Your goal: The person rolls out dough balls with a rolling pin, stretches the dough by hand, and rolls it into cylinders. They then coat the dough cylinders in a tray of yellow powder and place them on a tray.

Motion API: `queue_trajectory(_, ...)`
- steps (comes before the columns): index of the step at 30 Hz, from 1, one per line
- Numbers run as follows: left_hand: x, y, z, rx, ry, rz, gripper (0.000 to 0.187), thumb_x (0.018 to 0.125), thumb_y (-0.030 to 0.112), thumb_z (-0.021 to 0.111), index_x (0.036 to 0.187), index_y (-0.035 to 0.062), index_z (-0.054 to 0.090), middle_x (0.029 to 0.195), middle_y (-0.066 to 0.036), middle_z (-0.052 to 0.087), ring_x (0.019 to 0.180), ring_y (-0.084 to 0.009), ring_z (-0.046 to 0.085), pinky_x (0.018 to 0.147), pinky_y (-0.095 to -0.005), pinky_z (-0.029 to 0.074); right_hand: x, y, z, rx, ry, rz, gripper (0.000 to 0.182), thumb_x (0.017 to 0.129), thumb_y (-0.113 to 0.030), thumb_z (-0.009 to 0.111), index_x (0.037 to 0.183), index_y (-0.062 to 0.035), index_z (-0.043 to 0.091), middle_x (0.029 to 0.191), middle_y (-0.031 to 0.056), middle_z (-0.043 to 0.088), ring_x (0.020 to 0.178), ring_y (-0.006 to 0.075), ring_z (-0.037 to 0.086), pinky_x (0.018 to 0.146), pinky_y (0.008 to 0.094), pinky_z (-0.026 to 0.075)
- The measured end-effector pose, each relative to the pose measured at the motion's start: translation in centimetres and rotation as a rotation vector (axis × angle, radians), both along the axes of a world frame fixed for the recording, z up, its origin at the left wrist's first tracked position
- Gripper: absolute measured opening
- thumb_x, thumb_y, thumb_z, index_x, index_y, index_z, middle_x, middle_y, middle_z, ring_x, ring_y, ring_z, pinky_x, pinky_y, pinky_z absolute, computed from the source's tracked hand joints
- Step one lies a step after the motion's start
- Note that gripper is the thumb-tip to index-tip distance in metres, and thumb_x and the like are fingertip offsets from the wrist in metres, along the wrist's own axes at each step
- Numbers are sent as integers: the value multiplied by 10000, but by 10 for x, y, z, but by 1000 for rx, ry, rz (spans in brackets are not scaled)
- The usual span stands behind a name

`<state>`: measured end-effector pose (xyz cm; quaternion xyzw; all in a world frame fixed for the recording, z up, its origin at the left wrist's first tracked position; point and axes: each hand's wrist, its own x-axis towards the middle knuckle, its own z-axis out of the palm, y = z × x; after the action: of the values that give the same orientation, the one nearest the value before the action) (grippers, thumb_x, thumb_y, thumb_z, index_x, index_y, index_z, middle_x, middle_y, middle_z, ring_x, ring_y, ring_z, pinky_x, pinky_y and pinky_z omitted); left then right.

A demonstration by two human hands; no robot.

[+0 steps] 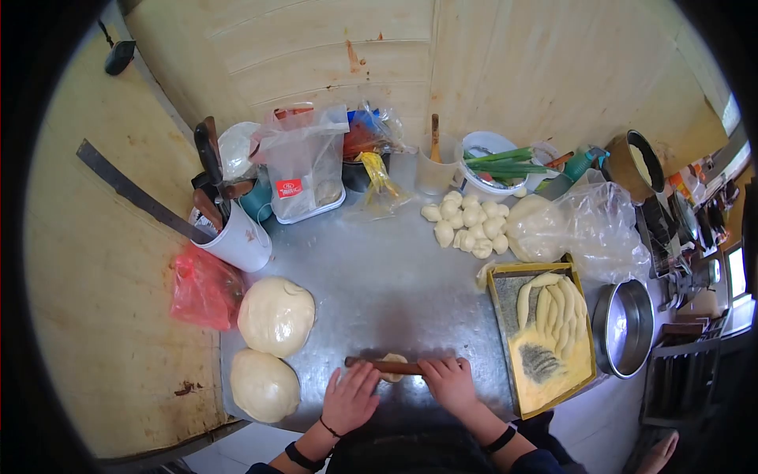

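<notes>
A short brown wooden rolling pin (pixel 399 367) lies across a small piece of pale dough (pixel 392 359) near the front edge of the metal table. My left hand (pixel 351 397) rests on the pin's left end, fingers extended over it. On the right end is my right hand (pixel 450 385), its fingers bent over the wood. The middle of the pin covers part of the dough, which shows above and below it. To the left sit two large smooth dough rounds, one (pixel 276 316) behind the other (pixel 265 385).
A yellow-edged tray (pixel 517 379) with long dough strips stands at the right, beside a round metal pan (pixel 604 332). Small dough balls (pixel 471 223) lie at the back. A white knife container (pixel 246 241) and a red bag (pixel 207 288) are at the left.
</notes>
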<state>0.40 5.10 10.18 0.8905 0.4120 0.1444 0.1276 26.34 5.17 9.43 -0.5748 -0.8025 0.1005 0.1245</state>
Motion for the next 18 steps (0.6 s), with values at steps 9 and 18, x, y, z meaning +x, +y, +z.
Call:
queue_trajectory(9,37,104,-62,-136,159,430,699,899,351,557,1494,42,358,1558,-174,348,1447,-327,323,1176,-581,158,-43,93,-48,-61,-43,-250,743,891,-492,581,1484,-89,389,1528,217,361,1441,368,314,1130,671,164)
queue_trajectory(18,26,95,-56,-78,-109,342,460,854,263,620,1291,131,561,1259,-91,558,1183,-289,523,1057,-538,337,-35,79,-47,44,66,-315,628,840,-358,650,1375,-64,501,1310,146,545,1292,328,467,1096,611,268)
